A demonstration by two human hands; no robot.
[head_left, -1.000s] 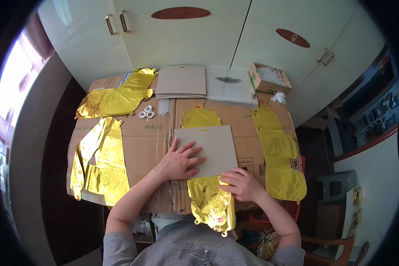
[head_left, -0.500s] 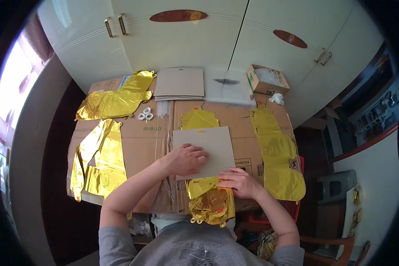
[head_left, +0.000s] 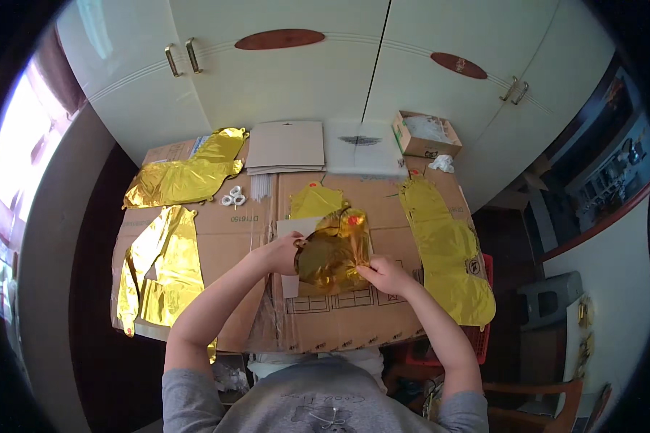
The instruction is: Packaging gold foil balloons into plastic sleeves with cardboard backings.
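Observation:
A flat gold foil balloon [head_left: 332, 260] is folded up over a pale card [head_left: 290, 287], covering most of it. My right hand [head_left: 386, 276] pinches the foil's right edge between thumb and fingers. My left hand [head_left: 276, 254] lies at the card's left side against the foil; most of its fingers are hidden behind the foil. Another part of gold foil [head_left: 316, 202] shows beyond the card's far edge, with a small red spot at its tip.
More flat gold foil balloons lie at the far left [head_left: 188, 173], near left [head_left: 170, 270] and right [head_left: 444, 252]. Behind are stacked cards [head_left: 287, 146], clear plastic bags [head_left: 365, 150], white rolls [head_left: 234, 196], clear straws [head_left: 261, 187] and a box [head_left: 427, 136]. Cardboard [head_left: 227, 227] covers the table.
The foil hanging at the card's near edge is now folded up over it. My right hand has moved up and away with the foil; my left hand has shifted to the card's left side.

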